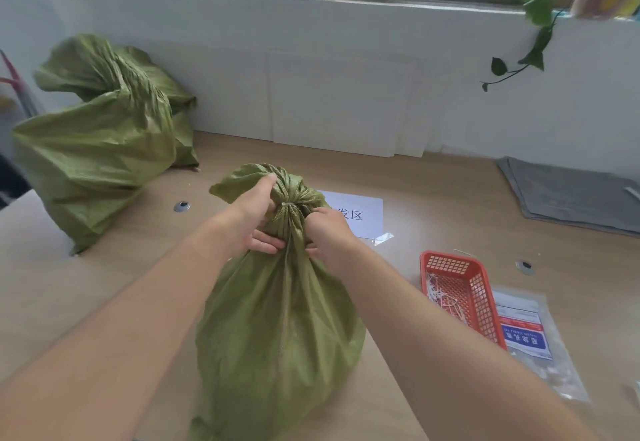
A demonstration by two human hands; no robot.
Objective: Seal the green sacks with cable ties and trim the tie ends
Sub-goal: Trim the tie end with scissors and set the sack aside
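- The green sack (277, 319) is stood upright in the middle of the wooden table (69, 284), and its mouth is gathered into a narrow neck at the top.
- A pale cable tie (289, 204) is seen around this neck, just under the bunched top. Its free end cannot be made out.
- The neck is gripped from the left by the left hand (256, 222), with the fingers curled round the cloth below the tie and one finger stretched up along the bunch.
- The right hand (329, 232) is curled against the right side of the neck. The cloth appears to be pinched, but it cannot be told whether the tie end is held too.
- The woven cloth is judged thin, soft and a little slippery, and the filling light and yielding, so no firm hold is offered by the body.
- The best hold is judged to be the packed folds just under the tie.
- A red basket (460, 291) with white clippings is placed to the right of the sack.
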